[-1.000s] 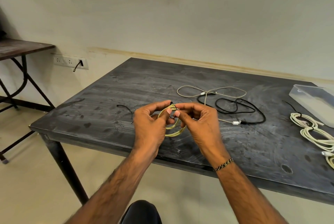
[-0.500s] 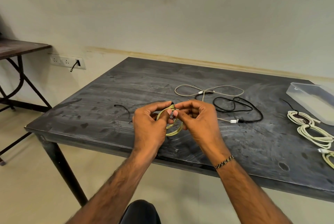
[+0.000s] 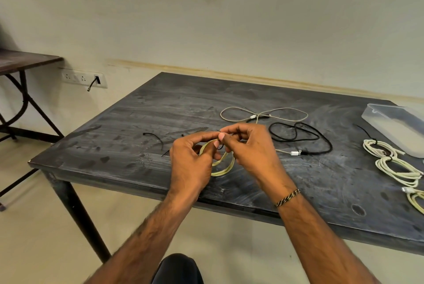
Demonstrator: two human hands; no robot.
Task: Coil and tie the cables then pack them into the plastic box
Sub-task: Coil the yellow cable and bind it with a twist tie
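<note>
Above the near middle of the dark table (image 3: 128,150), my left hand (image 3: 190,164) grips a small coil of yellow-green cable (image 3: 223,169). My right hand (image 3: 252,150) pinches a thin black tie at the top of that coil, thumb against the left thumb. A loose beige cable (image 3: 284,118) and a loose black cable (image 3: 309,139) lie uncoiled further back. Tied pale coils (image 3: 394,164) rest at the right, beside the clear plastic box (image 3: 394,127) at the far right.
A spare black tie (image 3: 158,140) lies on the table left of my hands. Another pale coil (image 3: 416,201) pokes in at the right edge. A second table (image 3: 25,61) and a wall socket strip (image 3: 83,77) stand to the left.
Both hands have shifted slightly on the coil. My right fingers have worked the black tie upward at the top of it. The coil stays held between both hands.
</note>
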